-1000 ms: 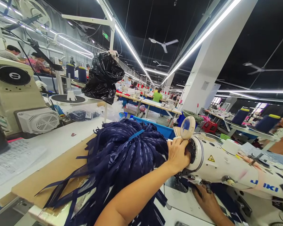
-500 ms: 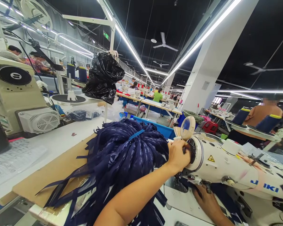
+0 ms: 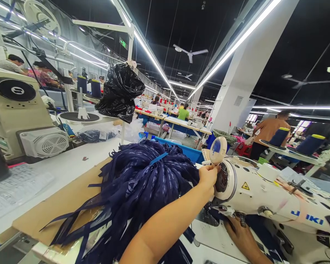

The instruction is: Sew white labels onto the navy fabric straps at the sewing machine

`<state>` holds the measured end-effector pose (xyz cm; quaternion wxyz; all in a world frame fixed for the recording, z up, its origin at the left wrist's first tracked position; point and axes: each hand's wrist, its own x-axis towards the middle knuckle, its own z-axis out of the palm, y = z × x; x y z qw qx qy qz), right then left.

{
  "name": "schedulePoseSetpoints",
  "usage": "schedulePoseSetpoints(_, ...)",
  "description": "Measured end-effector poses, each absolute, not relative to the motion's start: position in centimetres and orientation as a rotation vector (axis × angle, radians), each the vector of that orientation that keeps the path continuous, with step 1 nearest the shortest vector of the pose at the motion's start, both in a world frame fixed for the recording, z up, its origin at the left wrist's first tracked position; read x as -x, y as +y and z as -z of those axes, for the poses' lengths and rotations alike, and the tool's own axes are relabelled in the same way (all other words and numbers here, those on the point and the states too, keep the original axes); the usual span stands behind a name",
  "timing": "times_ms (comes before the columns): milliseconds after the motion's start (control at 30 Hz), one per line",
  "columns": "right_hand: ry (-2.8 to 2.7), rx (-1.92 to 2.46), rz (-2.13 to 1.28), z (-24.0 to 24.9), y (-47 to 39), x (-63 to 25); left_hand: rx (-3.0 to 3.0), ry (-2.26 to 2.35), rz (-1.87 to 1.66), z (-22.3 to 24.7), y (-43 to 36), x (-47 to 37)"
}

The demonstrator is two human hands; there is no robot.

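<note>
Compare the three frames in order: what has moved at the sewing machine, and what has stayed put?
The left hand has slid slightly left off the sewing machine end face, only its fingertips now touching. A person in an orange shirt walked leftward behind. The right hand and the navy fabric bundle stayed.

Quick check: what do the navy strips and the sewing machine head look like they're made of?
Navy strips: thin woven fabric with a faint pale print, limp and draping. Sewing machine head: probably painted metal; its cream surface is hard, smooth and glossy, and the left hand touches its end.
</note>
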<state>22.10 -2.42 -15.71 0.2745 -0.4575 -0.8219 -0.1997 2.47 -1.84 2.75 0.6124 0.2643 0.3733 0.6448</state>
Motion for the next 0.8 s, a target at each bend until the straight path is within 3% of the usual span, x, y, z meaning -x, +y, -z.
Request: schedulePoseSetpoints(800,-2.185,1.205,0.556,15.3,-2.5,-21.9,-0.679,0.904,-1.440,-3.0,-2.2,-1.2)
